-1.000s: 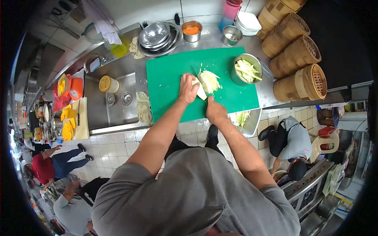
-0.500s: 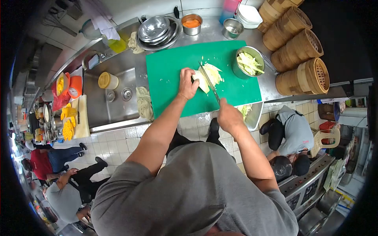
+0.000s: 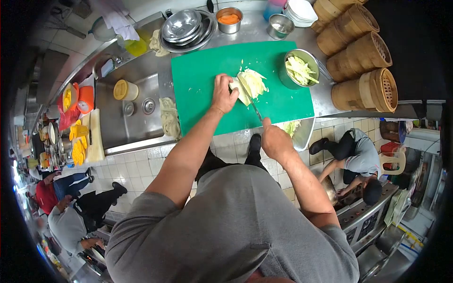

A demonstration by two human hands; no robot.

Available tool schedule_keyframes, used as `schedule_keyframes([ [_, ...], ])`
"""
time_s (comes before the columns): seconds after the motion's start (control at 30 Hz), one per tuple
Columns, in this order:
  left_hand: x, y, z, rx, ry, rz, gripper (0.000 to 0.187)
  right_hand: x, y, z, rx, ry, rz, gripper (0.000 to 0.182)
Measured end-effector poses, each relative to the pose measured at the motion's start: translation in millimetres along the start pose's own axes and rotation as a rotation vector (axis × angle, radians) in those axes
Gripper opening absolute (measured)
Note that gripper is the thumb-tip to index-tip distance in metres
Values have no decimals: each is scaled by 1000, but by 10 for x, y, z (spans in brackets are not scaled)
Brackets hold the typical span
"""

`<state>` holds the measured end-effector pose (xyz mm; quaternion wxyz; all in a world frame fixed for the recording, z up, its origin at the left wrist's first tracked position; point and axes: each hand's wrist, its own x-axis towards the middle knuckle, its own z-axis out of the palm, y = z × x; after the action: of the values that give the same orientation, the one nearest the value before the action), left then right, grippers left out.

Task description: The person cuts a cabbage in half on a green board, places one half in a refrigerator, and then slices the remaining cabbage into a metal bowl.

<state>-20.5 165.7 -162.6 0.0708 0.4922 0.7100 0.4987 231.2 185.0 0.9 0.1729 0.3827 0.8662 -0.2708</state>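
On the green cutting board [image 3: 198,108] lies a piece of pale green cabbage [image 3: 239,90], with my left hand [image 3: 224,95] closed over its left side. My right hand [image 3: 277,140] grips the handle of a kitchen knife [image 3: 255,109] at the board's front edge. The knife's blade reaches up into the cabbage, just right of my left fingertips. Beside the blade sits a heap of sliced cabbage [image 3: 254,83], with small bits scattered around. A metal pot [image 3: 289,81] holding pale green strips stands on the board's right side.
Left of the board is a sink [image 3: 111,137] with a yellow-lidded tub [image 3: 124,90]. Stacked metal bowls [image 3: 181,26], a pot of orange slices [image 3: 230,21] and bamboo steamers [image 3: 365,92] line the back and right. A person [image 3: 361,155] crouches at the right; others work at the left.
The knife blade has shifted slightly down and left against the cabbage. My left hand stays on the piece. At the right, the crouching person has turned and reached their arms out.
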Motion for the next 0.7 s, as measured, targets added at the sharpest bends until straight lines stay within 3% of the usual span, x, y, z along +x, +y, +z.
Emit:
schedule_keyframes([
  [0.17, 2, -24, 17, -7, 0, 40, 35, 794, -64, 272, 69, -10, 46, 30],
  [0.27, 17, -61, 6, -39, -25, 28, 37, 854, -145, 271, 62, -34, 102, 28],
  [0.47, -16, -87, 28, -26, 31, 29, 41, 458, -176, -13, 117, 27, 51, 24],
  [0.7, -11, -113, 67, -29, 42, 45, 41, -151, -283, -190, -20, -45, 72, 26],
])
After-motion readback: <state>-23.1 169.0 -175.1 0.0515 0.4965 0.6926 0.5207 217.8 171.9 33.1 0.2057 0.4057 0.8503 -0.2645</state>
